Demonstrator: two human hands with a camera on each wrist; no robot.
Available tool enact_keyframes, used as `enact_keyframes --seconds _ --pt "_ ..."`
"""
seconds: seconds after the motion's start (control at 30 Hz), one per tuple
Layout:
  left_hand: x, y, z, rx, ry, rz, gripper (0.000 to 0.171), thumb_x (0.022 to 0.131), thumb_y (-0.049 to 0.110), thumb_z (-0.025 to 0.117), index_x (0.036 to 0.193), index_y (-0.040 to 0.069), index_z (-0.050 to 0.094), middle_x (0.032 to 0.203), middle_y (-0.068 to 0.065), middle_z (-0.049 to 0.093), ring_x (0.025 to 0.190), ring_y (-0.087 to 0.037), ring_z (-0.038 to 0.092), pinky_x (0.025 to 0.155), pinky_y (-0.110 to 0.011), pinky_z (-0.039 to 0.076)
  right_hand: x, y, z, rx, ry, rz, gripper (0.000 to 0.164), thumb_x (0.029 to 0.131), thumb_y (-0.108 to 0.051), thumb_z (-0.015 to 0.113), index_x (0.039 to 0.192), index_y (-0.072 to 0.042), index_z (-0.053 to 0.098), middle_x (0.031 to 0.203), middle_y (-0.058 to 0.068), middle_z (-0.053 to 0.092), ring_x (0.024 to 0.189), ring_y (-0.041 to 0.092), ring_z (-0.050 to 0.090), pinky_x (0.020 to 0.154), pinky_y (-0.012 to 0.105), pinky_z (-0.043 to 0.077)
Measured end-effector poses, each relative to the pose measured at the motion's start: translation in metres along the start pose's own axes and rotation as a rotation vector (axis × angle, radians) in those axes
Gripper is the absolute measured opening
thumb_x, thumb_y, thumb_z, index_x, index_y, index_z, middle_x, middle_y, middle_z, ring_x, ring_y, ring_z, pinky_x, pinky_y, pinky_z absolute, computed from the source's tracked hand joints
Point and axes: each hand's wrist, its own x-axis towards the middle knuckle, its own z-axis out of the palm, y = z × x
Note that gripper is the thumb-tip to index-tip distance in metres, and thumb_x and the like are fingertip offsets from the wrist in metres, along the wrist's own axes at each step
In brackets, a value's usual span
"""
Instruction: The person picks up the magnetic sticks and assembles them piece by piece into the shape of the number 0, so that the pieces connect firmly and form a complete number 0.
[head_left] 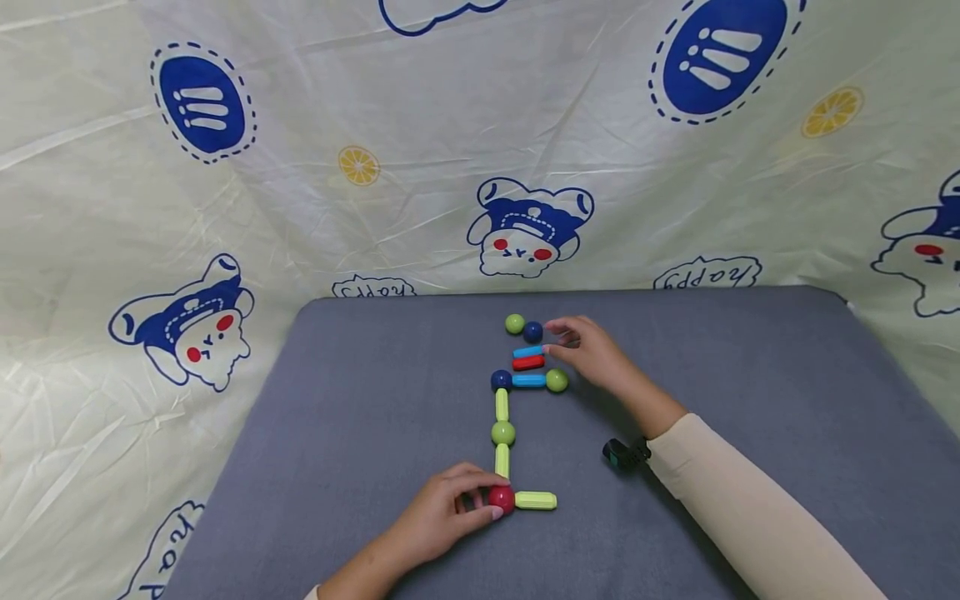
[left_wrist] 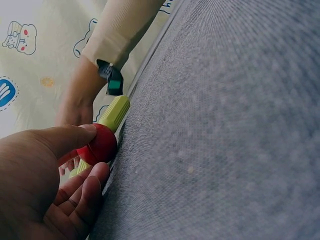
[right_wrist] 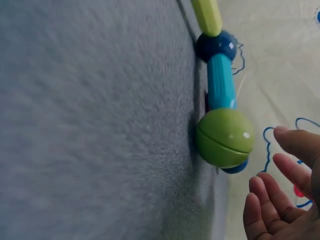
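Note:
My left hand (head_left: 442,510) grips a red ball (head_left: 502,499) between thumb and fingers. From that ball a yellow-green stick (head_left: 536,501) points right, while another (head_left: 502,460) runs away to a green ball (head_left: 503,433). Farther along the chain come a yellow-green stick (head_left: 502,405), a dark blue ball (head_left: 501,380), a light blue stick (head_left: 529,381) and a green end ball (right_wrist: 225,137). My right hand (head_left: 590,352) is beside a loose light blue stick (head_left: 528,352) and a dark blue ball (head_left: 532,332); its fingers are apart in the right wrist view.
A loose red stick (head_left: 528,363) lies alongside the loose light blue one. Behind them a green ball (head_left: 514,324) sits against the dark blue ball. The grey cloth-covered table (head_left: 360,400) meets a printed cream curtain (head_left: 420,225) at its back edge.

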Motion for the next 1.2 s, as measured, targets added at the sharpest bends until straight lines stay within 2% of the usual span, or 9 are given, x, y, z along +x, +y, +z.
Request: enact_keyframes --seconds 0.27,0.53,0.7,0.87,1.0,1.2 --pt "-0.001 0.002 0.000 0.002 -0.002 -0.005 0.031 0.094 0.034 0.073 0.123 0.024 0.072 0.110 0.003 0.068 0.080 -0.001 0.058 0.065 -0.017 0.049 0.029 0.006 0.007 -0.031 -0.035 0.048 0.045 0.097 -0.027 0.069 0.138 -0.010 0.060 0.135 0.018 0.055 0.120 0.036 0.060 0.101 0.052 0.050" --pt "-0.001 0.002 0.001 -0.014 0.003 0.010 0.031 0.093 0.033 0.073 0.123 0.024 0.072 0.110 0.003 0.068 0.080 -0.001 0.057 0.064 -0.016 0.049 0.044 0.009 0.011 -0.059 -0.072 0.087 0.044 0.098 -0.025 0.068 0.139 -0.012 0.060 0.137 0.018 0.058 0.119 0.035 0.058 0.100 0.050 0.051" --pt "-0.001 0.001 0.000 -0.018 0.003 0.018 0.031 0.093 0.032 0.073 0.123 0.022 0.072 0.110 0.002 0.068 0.080 -0.001 0.057 0.064 -0.016 0.048 0.044 0.010 0.015 -0.088 -0.064 0.083 0.038 0.100 -0.022 0.064 0.136 -0.009 0.061 0.133 0.020 0.059 0.116 0.035 0.058 0.097 0.048 0.051" --pt "-0.001 0.002 -0.001 -0.017 -0.012 -0.014 0.032 0.094 0.035 0.072 0.124 0.026 0.071 0.110 0.004 0.068 0.080 -0.001 0.057 0.065 -0.017 0.048 0.043 0.011 0.016 -0.086 -0.039 0.099 0.036 0.102 -0.021 0.062 0.134 -0.006 0.060 0.133 0.020 0.061 0.117 0.035 0.058 0.099 0.049 0.051" --pt "-0.001 0.002 -0.002 -0.011 -0.013 -0.017 0.032 0.094 0.036 0.072 0.124 0.026 0.071 0.110 0.004 0.068 0.080 -0.001 0.057 0.065 -0.017 0.048 0.040 0.014 0.011 -0.089 -0.019 0.117 0.036 0.102 -0.021 0.062 0.133 -0.004 0.058 0.134 0.020 0.061 0.120 0.036 0.059 0.101 0.050 0.050" --pt "-0.001 0.001 -0.002 -0.005 -0.005 -0.005 0.032 0.094 0.036 0.072 0.124 0.025 0.071 0.109 0.003 0.068 0.080 -0.001 0.057 0.065 -0.017 0.049 0.029 0.022 0.001 -0.116 -0.005 0.115 0.035 0.101 -0.021 0.063 0.131 -0.003 0.058 0.131 0.021 0.063 0.118 0.037 0.060 0.097 0.050 0.050"
